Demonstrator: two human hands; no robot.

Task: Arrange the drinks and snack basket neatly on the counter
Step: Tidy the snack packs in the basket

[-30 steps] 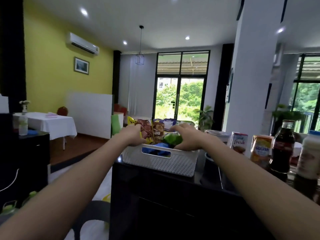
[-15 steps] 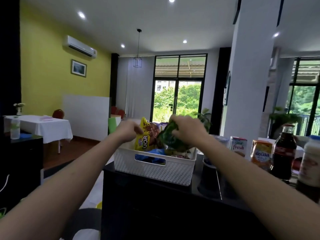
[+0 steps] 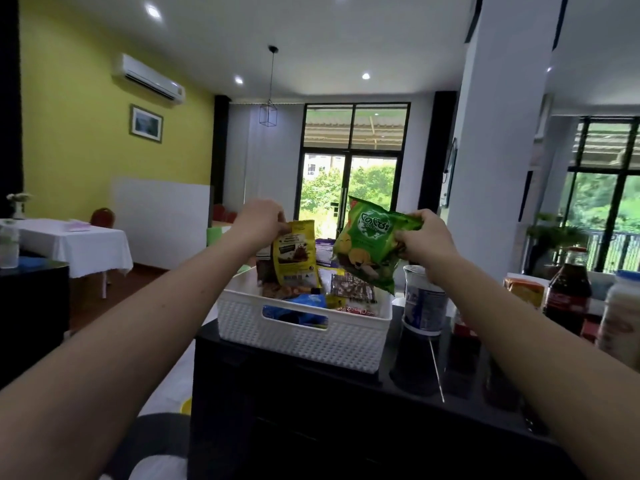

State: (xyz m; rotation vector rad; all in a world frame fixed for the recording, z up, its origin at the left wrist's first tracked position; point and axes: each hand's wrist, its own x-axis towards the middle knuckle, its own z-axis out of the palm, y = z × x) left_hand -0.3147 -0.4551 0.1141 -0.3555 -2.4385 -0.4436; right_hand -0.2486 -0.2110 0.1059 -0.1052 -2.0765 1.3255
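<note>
A white woven-pattern snack basket (image 3: pixel 311 337) stands on the black counter (image 3: pixel 311 393), with several snack packets inside. My left hand (image 3: pixel 259 223) pinches the top of a yellow snack packet (image 3: pixel 296 258) that stands upright in the basket. My right hand (image 3: pixel 424 237) holds a green snack bag (image 3: pixel 370 242) lifted above the basket's right side. To the right on the counter stand a white and blue cup (image 3: pixel 424 299), a dark cola bottle (image 3: pixel 568 296), an orange drink carton (image 3: pixel 524 291) and a pale bottle (image 3: pixel 620 313) at the frame edge.
The counter's left edge drops off just left of the basket. A white pillar (image 3: pixel 495 150) rises behind the drinks. A table with a white cloth (image 3: pixel 79 244) and a low dark cabinet (image 3: pixel 31 299) stand to the left.
My right hand has raised the green bag up out of the basket. My left hand has pulled the yellow packet upright. The view has moved closer and tilted down.
</note>
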